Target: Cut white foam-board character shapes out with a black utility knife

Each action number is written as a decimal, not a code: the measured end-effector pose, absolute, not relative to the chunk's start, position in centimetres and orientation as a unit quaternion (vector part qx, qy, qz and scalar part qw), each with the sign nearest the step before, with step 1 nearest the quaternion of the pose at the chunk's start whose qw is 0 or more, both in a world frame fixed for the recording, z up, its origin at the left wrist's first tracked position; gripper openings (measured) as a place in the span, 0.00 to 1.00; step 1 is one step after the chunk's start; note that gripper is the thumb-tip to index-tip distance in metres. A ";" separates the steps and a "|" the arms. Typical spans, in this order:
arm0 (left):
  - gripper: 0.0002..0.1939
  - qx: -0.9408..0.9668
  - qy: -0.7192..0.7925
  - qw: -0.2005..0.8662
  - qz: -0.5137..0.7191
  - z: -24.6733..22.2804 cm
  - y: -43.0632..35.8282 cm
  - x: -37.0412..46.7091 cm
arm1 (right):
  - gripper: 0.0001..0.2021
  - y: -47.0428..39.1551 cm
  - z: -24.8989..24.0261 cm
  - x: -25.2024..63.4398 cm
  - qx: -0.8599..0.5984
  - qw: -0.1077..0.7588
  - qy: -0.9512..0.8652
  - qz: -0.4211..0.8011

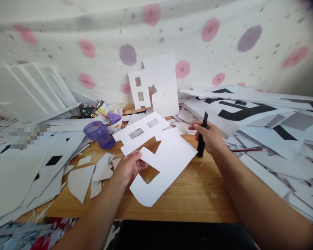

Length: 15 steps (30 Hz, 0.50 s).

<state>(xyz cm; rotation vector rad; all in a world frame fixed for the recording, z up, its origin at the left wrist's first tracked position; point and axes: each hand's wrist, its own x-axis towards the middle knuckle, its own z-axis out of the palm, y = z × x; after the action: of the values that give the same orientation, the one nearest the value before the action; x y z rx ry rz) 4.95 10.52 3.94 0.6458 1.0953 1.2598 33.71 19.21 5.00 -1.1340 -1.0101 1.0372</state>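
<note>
My left hand (130,166) grips a white cut-out sheet (169,152) by a narrow part between its openings, holding it tilted over the wooden table. The sheet has two small rectangular holes and larger angular gaps. To its right, my right hand (208,136) is closed round a black cutter (201,144), which stands nearly upright close to the sheet's right corner. Behind them, another white cut-out sheet (165,86) leans upright near the curtain. Loose white scraps (80,181) lie left of my left hand.
Left of centre stand a purple cup (99,133) and a white bowl (115,125). White sheets (41,156) cover the left side, and a heap of sheets with black shapes (245,113) fills the right. A spotted curtain (104,38) hangs behind the wooden table (198,194).
</note>
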 end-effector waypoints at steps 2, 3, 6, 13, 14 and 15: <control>0.16 0.290 0.470 0.626 0.550 4.3 10.2 5.4 | 0.13 19.1 5.1 33.7 -0.498 0.581 -0.464 0.446; 0.16 0.295 0.466 0.625 0.553 4.6 10.1 5.6 | 0.13 19.0 5.2 33.7 -0.508 0.566 -0.480 0.437; 0.15 0.316 0.456 0.620 0.555 5.6 10.3 6.2 | 0.13 18.7 5.5 33.8 -0.545 0.551 -0.501 0.386; 0.15 0.381 0.411 0.601 0.571 7.4 12.9 6.7 | 0.14 18.0 5.9 33.6 -0.570 0.574 -0.535 0.244; 0.15 0.388 0.405 0.598 0.573 7.6 13.4 6.8 | 0.13 17.9 6.0 33.5 -0.568 0.581 -0.537 0.228; 0.15 0.393 0.399 0.595 0.576 7.7 13.8 6.8 | 0.12 17.8 6.1 33.4 -0.567 0.586 -0.538 0.213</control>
<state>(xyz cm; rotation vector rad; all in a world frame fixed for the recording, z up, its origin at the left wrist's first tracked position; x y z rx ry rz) 6.80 13.80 7.71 0.9118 0.9265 1.3386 33.44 17.76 6.07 -1.3218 -1.2556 0.4968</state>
